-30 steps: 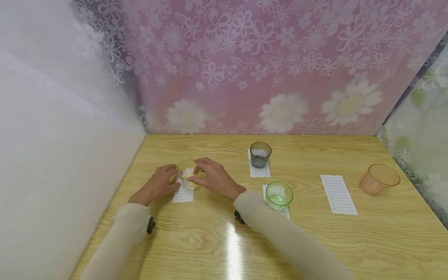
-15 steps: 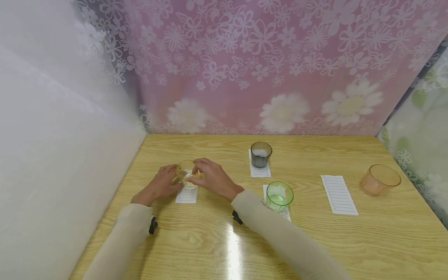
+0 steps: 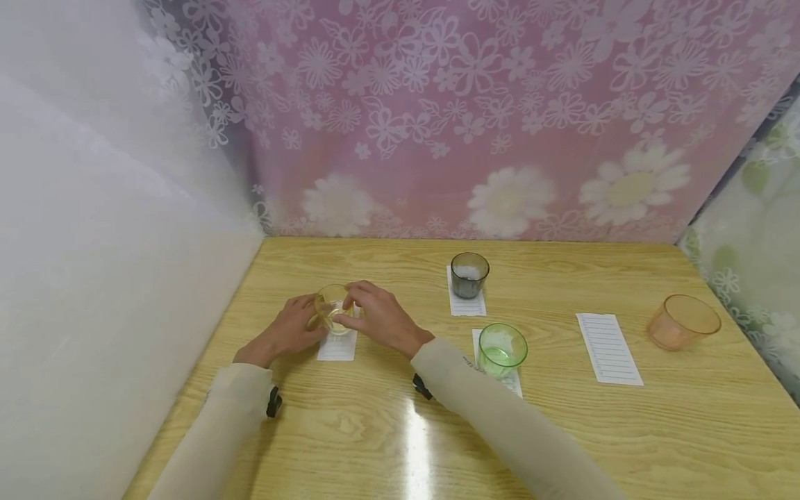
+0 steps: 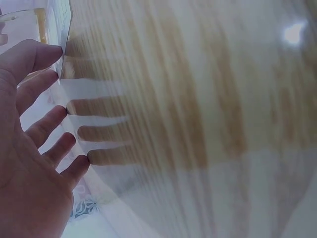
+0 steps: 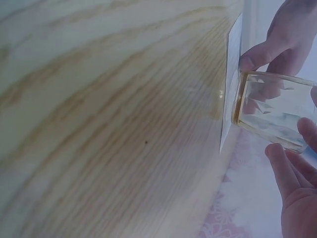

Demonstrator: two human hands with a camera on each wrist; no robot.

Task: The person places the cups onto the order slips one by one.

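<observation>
A clear, yellow-tinted glass cup (image 3: 330,297) stands upright at the left of the table, over a small lined paper slip (image 3: 336,349). My right hand (image 3: 386,321) pinches the cup's rim from the right with thumb and fingers. On the other side my left hand (image 3: 287,332) rests low by the cup; in the left wrist view its fingertips (image 4: 66,110) touch the tabletop and its thumb (image 4: 47,53) lies at the slip's edge. The right wrist view shows the cup's base (image 5: 238,99) at the slip; a tiny gap cannot be ruled out.
A grey glass cup (image 3: 469,276) and a green glass cup (image 3: 502,351) each stand on a lined slip. To the right lies a bare lined slip (image 3: 609,349), with an orange glass cup (image 3: 681,323) beside it on the wooden table (image 3: 350,437). A white wall (image 3: 125,278) borders the left.
The slip under the yellow cup has slid a little to the right, and the cup has shifted slightly left over it. Both hands stay about the cup. The head view has shifted slightly.
</observation>
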